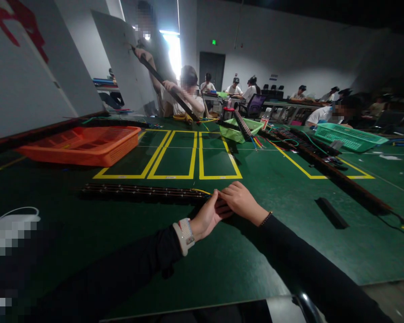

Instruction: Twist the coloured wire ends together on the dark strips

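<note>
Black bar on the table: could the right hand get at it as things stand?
Probably yes: nothing visible lies between the right hand and the bar, though that hand is at the near strip's end.

Dark strip bundle (144, 192): long, slim, several rows side by side, small bright glints along length. Lies flat on green desk (218, 269), near side, running left to right. Left end free, dim. Right end hidden at left hand (207, 217). Thin yellow wire (201, 191) at right end, tip hidden.
</note>
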A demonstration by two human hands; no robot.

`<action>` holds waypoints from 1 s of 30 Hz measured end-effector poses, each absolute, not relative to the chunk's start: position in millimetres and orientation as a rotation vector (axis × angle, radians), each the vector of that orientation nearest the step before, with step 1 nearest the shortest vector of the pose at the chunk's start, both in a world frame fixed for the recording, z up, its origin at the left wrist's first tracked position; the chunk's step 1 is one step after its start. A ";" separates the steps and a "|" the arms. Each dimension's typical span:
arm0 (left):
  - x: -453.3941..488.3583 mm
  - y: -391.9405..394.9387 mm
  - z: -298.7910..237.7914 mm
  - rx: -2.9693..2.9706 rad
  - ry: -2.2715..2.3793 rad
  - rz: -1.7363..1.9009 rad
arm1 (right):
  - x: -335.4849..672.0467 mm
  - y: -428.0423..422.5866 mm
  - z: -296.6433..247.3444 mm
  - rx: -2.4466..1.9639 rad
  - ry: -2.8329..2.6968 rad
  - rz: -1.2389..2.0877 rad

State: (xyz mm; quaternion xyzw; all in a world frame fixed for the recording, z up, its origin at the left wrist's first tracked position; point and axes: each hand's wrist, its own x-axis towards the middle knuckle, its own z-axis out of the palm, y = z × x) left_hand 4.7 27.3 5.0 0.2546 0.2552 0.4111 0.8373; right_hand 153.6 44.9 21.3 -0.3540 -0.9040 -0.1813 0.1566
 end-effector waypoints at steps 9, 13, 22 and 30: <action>5.0 34.2 1.7 0.344 0.519 0.930 | 153.1 35.8 33.1 -0.873 -2.776 -0.548; 6.2 34.0 2.4 0.331 0.536 0.961 | 152.9 35.6 32.0 -1.036 -2.569 -0.168; 4.7 32.7 5.3 0.442 0.544 0.906 | 165.8 46.0 23.6 -1.464 -2.079 0.895; 4.9 31.1 9.1 0.513 0.508 0.886 | 160.6 35.1 31.1 -1.249 -1.801 1.646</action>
